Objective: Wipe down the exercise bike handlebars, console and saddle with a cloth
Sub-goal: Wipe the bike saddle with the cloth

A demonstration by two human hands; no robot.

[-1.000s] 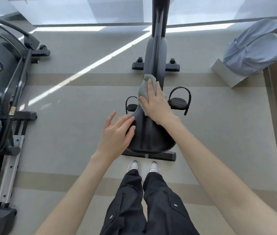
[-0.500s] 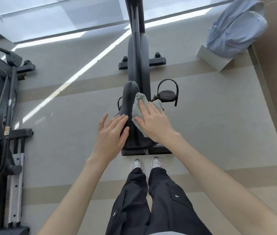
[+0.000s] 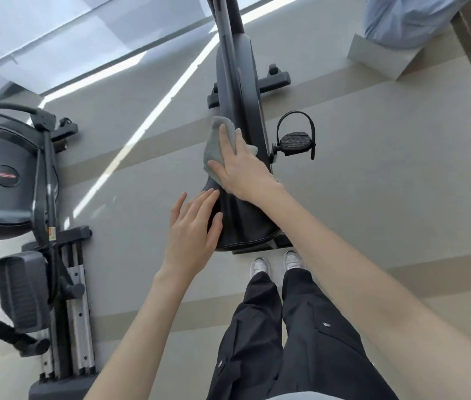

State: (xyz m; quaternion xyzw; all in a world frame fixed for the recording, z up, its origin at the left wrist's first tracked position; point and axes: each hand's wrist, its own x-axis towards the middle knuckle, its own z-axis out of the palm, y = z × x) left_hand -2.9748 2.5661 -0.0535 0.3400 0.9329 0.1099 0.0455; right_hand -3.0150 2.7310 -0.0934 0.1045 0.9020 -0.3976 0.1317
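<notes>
Black shrouding and steel tubing form the second exercise machine (image 3: 12, 180) at far left. It stands well apart from the work and is not part of the task.

Left hand (image 3: 192, 226): released, fingers straight and slightly spread, holding nothing. Its fingertips lie against the left flank of the saddle (image 3: 245, 223), apparently to steady it.

Cloth (image 3: 217, 142): grey, pile-surfaced, crumpled. It lies on the narrow nose of the saddle, directly over the bike frame (image 3: 237, 82). Judged soft, light and fully compliant, it will fold over edges and may bunch or slip on the smooth cover. Control it by flat palm pressure on its middle, or pinch a gathered fold when changing surface.

Right hand (image 3: 243, 171): flat on the cloth, fingers extended, pressing it down without clenching.

Saddle: black, stitched along the rear rim, probably padded under a slick skin. It is fixed to the bike, so no lifting is required.

Right of the frame sits a strapped pedal (image 3: 296, 140). At top right lies a pale blue bag (image 3: 407, 21).

Count: one cloth, one saddle, two hands, one bike frame, one pedal in plain view (the other is hidden), two shoes (image 3: 260, 265), one bag. Not in view: handlebars and console.
</notes>
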